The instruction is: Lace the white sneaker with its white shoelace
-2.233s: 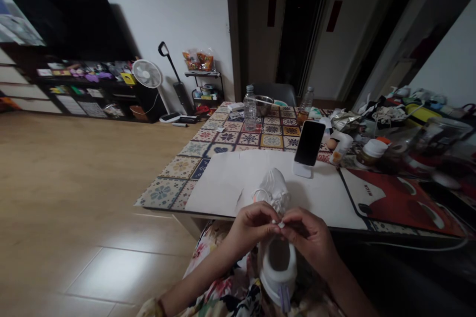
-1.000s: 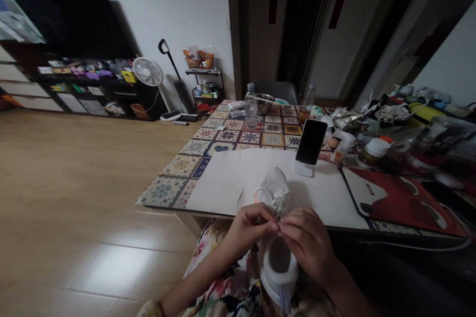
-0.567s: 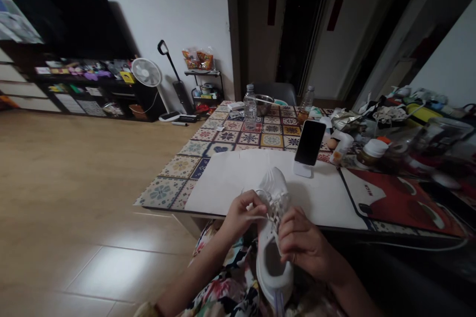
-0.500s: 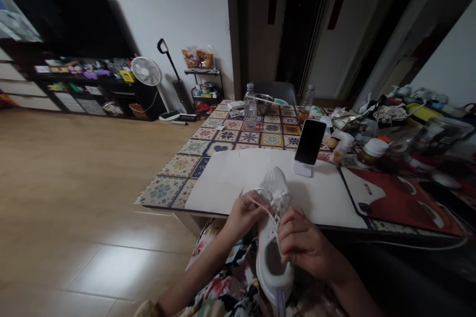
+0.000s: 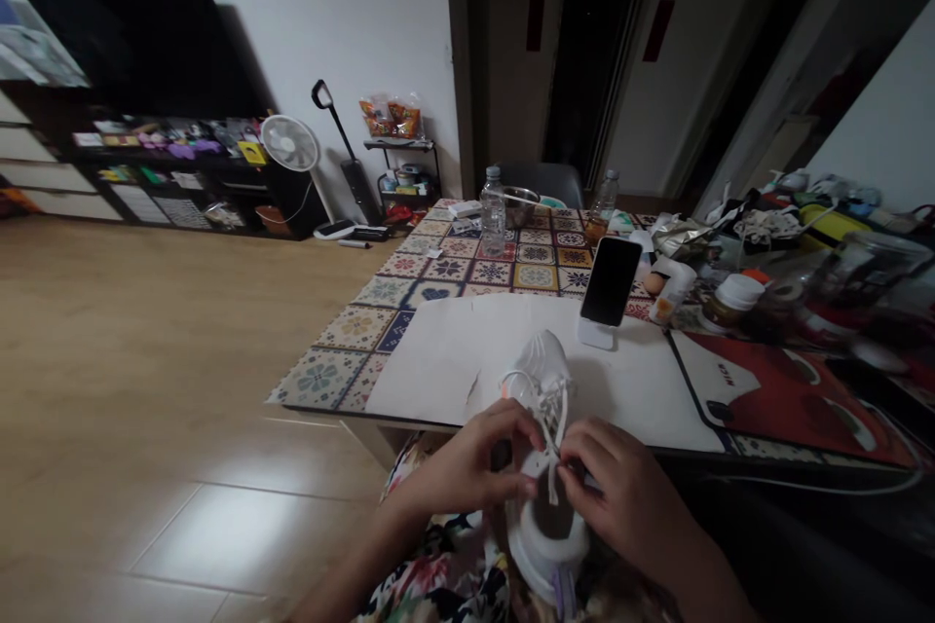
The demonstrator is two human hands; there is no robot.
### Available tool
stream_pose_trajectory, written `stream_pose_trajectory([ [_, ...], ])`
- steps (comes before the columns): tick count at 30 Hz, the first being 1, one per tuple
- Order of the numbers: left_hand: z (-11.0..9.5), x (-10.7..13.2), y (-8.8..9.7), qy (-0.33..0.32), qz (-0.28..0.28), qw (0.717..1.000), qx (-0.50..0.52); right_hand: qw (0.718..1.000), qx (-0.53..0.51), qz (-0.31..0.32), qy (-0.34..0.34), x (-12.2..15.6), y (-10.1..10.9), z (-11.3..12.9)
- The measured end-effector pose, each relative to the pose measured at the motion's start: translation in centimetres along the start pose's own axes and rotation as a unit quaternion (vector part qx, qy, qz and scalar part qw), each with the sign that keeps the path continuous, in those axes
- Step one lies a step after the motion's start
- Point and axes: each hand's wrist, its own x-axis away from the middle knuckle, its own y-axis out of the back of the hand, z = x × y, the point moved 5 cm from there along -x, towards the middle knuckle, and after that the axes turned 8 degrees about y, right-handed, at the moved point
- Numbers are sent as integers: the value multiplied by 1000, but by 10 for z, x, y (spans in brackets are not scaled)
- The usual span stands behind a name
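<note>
A white sneaker [image 5: 542,360] points away from me, its toe over the white sheet and its heel toward my lap. White shoelaces [image 5: 561,414] cross over its tongue, with a loose end hanging above the shoe opening. On the left side, my left hand [image 5: 493,459] has its thumb and forefinger apart, the forefinger tip close to the lace crossing; whether it touches is hard to tell. My right hand [image 5: 617,477] pinches the lace at the right of the crossing, fingers closed. A purple-grey pull tab [image 5: 564,594] shows at the heel.
The white sheet [image 5: 430,360] covers the near part of a patterned table [image 5: 321,375]. A phone on a stand [image 5: 610,282] is beyond the shoe. To the right lies a red case [image 5: 789,389] beside jars and clutter. A plastic bottle [image 5: 493,214] stands farther back.
My left hand has moved down and right, its thumb and forefinger parting from the lace strand they held. The laces now cross above the shoe opening. My right hand has shifted slightly right.
</note>
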Motion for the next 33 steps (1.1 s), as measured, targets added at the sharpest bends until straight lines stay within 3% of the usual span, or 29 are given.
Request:
stream_pose_trajectory([
  [8, -8, 1, -4, -6, 3, 999, -39, 998, 51, -33, 32, -7, -2, 5],
  [11, -5, 2, -4, -6, -12, 1000, -25, 993, -107, -36, 32, -1, 10, 12],
  [12, -5, 2, -3, -5, -17, 1000, -23, 979, -196, -32, 37, 3, 15, 16],
  [14, -5, 3, -3, -4, -19, 999, -26, 926, -373, 0, 56, 11, 24, 23],
  [16, -6, 3, -4, -3, -17, 999, -34, 889, -447, 41, 88, 16, 31, 27],
  [18, -7, 3, -4, -5, -14, 999, -39, 910, -401, 65, 86, 16, 31, 19],
  [22, -11, 1, -8, -22, -6, 999, -50, 974, -221, 31, -20, 3, 17, -14],
  [26, -15, -1, -11, -22, -12, 998, -57, 985, -169, 22, -15, -4, 1, -17],
  [33, -17, -5, -16, -7, -43, 998, -46, 987, -159, -36, -14, -5, -7, -13],
])
